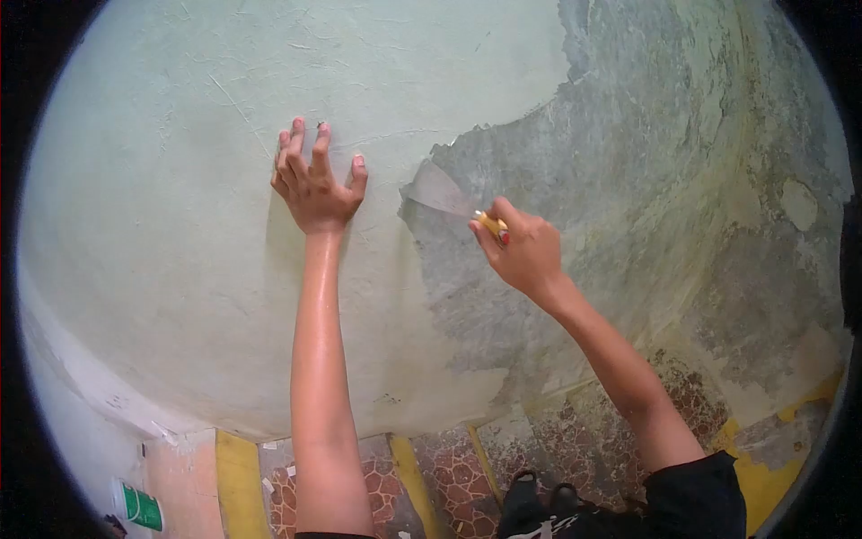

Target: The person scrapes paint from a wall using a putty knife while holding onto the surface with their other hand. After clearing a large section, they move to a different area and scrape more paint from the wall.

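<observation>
Fingers spread, my left hand (316,187) rests its fingertips on the pale green painted wall (180,242). Nothing is held in it. To its right, my right hand (521,247) is closed around the yellow handle of a putty knife (442,191). The wide metal blade points up and left, at the ragged edge where the paint meets a bare grey patch (485,296). The blade lies over the left tip of that patch.
Below the wall are steps with brown patterned tiles (444,467) and yellow edges (235,476). A green and white bucket (139,506) stands at the lower left. Dark footwear (523,494) shows at the bottom. Flakes lie on the steps.
</observation>
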Demonstrator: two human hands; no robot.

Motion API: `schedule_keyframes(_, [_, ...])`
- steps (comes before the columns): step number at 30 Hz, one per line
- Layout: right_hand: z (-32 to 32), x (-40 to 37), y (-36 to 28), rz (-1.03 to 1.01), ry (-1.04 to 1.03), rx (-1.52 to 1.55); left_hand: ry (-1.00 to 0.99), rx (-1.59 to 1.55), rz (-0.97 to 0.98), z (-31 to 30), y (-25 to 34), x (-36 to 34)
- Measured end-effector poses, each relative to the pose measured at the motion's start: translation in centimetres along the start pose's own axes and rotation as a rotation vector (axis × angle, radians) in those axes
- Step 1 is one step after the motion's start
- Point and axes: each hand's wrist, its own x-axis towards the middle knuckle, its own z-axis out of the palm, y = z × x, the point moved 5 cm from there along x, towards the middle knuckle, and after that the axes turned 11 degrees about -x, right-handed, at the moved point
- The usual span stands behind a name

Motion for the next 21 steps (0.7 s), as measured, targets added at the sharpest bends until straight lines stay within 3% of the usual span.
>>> schedule_keyframes(21, [1.0,-0.9,0.5,-0.023,0.003,0.004,0.014,0.002,0.005,-0.2,0.1,0.3])
